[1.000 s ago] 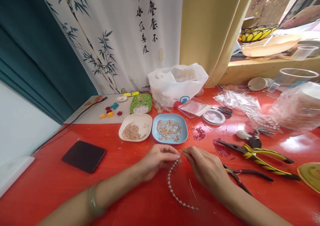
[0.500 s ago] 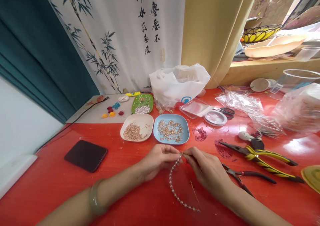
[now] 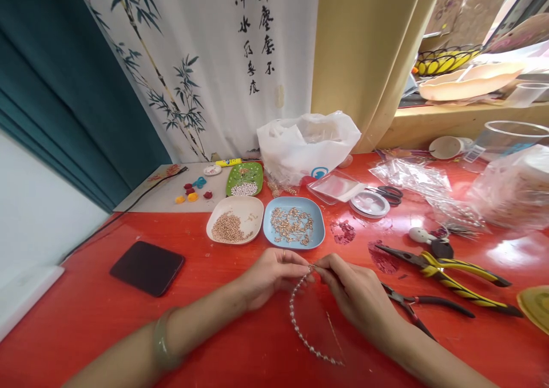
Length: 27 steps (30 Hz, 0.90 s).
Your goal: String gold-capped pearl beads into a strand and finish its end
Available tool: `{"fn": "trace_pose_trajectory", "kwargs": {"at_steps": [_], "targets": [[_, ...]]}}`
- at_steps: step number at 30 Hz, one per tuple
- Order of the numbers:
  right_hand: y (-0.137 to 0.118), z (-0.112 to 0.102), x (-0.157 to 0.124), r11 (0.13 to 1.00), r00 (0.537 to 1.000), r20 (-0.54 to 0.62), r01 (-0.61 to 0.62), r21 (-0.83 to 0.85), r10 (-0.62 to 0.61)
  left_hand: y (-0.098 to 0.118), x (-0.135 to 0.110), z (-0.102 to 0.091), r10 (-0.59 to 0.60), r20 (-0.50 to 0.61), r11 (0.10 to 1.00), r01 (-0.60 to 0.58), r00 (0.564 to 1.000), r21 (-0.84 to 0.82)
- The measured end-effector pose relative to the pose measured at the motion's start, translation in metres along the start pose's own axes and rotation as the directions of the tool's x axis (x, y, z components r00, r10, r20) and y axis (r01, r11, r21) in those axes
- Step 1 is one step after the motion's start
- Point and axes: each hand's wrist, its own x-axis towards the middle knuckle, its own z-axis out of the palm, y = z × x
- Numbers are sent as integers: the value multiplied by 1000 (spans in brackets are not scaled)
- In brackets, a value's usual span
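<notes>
A beaded chain of pale round beads curves down from my fingertips onto the red table. My left hand pinches its upper end between thumb and forefinger. My right hand is closed in a pinch at the same end, touching the tip of the chain; the small part between its fingers is too fine to make out. A thin gold chain trails beside the beads and meets their lower end. Just beyond my hands sit a blue tray with gold pieces and a cream tray with small gold beads.
Yellow-black pliers and dark-handled pliers lie right of my right hand. A black phone lies at left. Behind the trays are a green tray, a white plastic bag, a round lidded case and scissors.
Almost nothing differs. Both hands hold the same pinch at the chain's end, and the beads lie in nearly the same curve.
</notes>
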Motion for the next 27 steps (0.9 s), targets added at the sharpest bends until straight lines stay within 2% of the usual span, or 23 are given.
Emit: {"fn": "trace_pose_trajectory", "kwargs": {"at_steps": [5, 9, 11, 14, 16, 18, 23, 27], "targets": [[0, 0, 1, 990, 994, 62, -101, 100, 95, -1, 1, 0, 8, 9, 1000, -8, 1000, -24], [1, -1, 0, 991, 995, 21, -102, 91, 100, -1, 1, -1, 32, 5, 996, -32, 999, -83], [2, -2, 0, 998, 997, -45, -54, 9, 55, -1, 1, -1, 38, -5, 994, -38, 999, -105], [3, -2, 0, 982, 980, -153, 102, -158, -126, -1, 1, -2, 39, -11, 992, -40, 999, -119], [4, -3, 0, 945, 952, -168, 209, -252, -255, -1, 1, -2, 39, -7, 991, -40, 999, -128], [5, -3, 0, 912, 931, -148, 279, -299, -334, -2, 1, -3, 38, -3, 990, -38, 999, -133], [6, -4, 1, 875, 906, -123, 346, -339, -406, -1, 1, -2, 29, -2, 991, -29, 1000, -129], [7, -5, 2, 879, 908, -106, 355, -319, -406, 0, 0, -2, 26, 2, 992, -26, 1000, -122]]}}
